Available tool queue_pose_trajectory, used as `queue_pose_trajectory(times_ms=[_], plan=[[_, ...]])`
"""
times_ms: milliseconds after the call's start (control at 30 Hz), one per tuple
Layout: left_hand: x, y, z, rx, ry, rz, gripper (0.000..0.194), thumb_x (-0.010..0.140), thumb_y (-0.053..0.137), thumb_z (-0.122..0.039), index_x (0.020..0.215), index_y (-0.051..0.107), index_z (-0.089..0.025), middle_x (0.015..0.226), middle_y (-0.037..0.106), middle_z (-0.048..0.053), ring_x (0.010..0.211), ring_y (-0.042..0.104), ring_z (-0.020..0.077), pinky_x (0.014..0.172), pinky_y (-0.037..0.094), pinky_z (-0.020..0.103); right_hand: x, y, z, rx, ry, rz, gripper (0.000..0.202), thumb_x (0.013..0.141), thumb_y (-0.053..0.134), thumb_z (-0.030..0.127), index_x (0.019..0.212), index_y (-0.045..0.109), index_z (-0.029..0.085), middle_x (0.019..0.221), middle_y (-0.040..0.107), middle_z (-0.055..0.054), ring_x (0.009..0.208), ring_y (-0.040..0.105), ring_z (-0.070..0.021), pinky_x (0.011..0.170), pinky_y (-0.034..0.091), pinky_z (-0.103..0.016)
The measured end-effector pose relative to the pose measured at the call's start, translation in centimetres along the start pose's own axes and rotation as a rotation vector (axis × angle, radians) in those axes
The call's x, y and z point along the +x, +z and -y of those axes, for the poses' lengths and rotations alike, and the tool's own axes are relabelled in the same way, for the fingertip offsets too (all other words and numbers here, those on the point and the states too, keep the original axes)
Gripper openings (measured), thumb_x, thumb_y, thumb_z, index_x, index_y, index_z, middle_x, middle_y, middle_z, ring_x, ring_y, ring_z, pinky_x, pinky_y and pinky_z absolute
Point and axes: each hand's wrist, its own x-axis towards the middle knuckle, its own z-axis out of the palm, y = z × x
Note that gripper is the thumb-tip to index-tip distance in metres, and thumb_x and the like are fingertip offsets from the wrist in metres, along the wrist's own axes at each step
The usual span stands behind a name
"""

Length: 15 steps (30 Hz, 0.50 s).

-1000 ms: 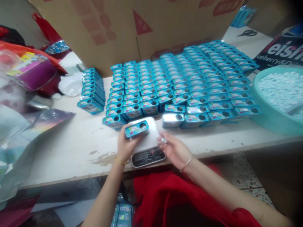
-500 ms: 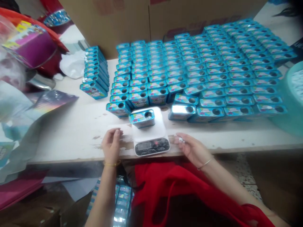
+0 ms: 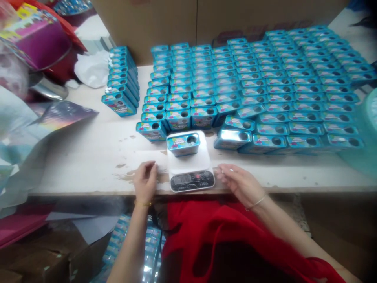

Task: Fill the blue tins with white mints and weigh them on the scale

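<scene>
A white digital scale (image 3: pixel 190 167) with a black control panel lies near the table's front edge. On its plate stands a blue tin (image 3: pixel 183 144) with candy lettering and a round hole in its top. Left of the scale, my left hand (image 3: pixel 145 181) rests with fingers curled together; whatever they may pinch is hidden. My right hand (image 3: pixel 240 182), just right of the scale, is partly closed around a few small white candies (image 3: pixel 231 170). Neither hand touches the tin.
Many matching blue tins (image 3: pixel 203 114) stand in rows behind the scale, and a shorter row (image 3: pixel 119 104) is at left. A cardboard box (image 3: pixel 165 23) rises behind. A turquoise tub (image 3: pixel 369 133) is at right; shiny printed sheets (image 3: pixel 63 112) lie left.
The camera view has shifted a little. Fewer white candies show at my right fingertips, and that hand's fingers have turned slightly. My left hand stays beside the scale; the tin stays on it.
</scene>
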Motion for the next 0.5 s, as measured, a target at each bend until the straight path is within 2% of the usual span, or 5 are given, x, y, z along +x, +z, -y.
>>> queue_pose_trajectory(times_ms=[167,300,367,433,500], plan=[[-0.2,0.0,0.2,0.052,0.019,0.016,0.019,0.086,0.056,-0.034,0.095,0.062,-0.018,0.09,0.064,0.003,0.084,0.061,0.0151,0.082,0.049,0.029,-0.2,3.7,2.8,-0.159,-0.124,0.145,0.027,0.07,0.077,0.034,0.081,0.066,0.012,0.073,0.065,-0.004,0.051,0.053,-0.0054,0.044,0.042,-0.016],[-0.2,-0.6,-0.7,0.064,0.055,-0.004,0.019,0.087,0.056,-0.033,0.097,0.06,-0.018,0.091,0.064,0.004,0.084,0.06,0.0161,0.081,0.049,0.031,-0.1,7.7,5.9,-0.228,-0.32,0.291,0.028,0.073,0.073,0.037,0.083,0.065,0.013,0.074,0.065,-0.004,0.047,0.051,-0.0055,0.043,0.04,-0.018],[0.5,-1.1,-2.7,0.101,0.18,-0.049,0.027,0.085,0.059,-0.032,0.109,0.056,-0.019,0.099,0.062,0.006,0.092,0.059,0.0187,0.084,0.049,0.034,0.0,8.7,6.7,-0.246,-0.362,0.33,0.029,0.075,0.071,0.04,0.083,0.065,0.013,0.066,0.064,-0.003,0.046,0.05,-0.0062,0.044,0.039,-0.019],[1.6,-1.3,-5.5,0.167,0.384,-0.082,0.048,0.081,0.065,-0.032,0.123,0.048,-0.019,0.112,0.058,0.01,0.105,0.055,0.0233,0.091,0.046,0.04,0.1,8.7,6.6,-0.269,-0.352,0.312,0.032,0.077,0.069,0.043,0.084,0.064,0.012,0.058,0.06,-0.001,0.044,0.048,-0.0062,0.044,0.036,-0.019],[3.1,-1.0,-8.6,0.258,0.559,-0.011,0.069,0.076,0.069,-0.038,0.135,0.039,-0.018,0.124,0.052,0.015,0.115,0.049,0.0283,0.096,0.042,0.045,0.7,7.6,5.4,-0.272,-0.319,0.237,0.037,0.076,0.069,0.048,0.087,0.064,0.012,0.058,0.06,-0.002,0.043,0.046,-0.0058,0.044,0.034,-0.018]])
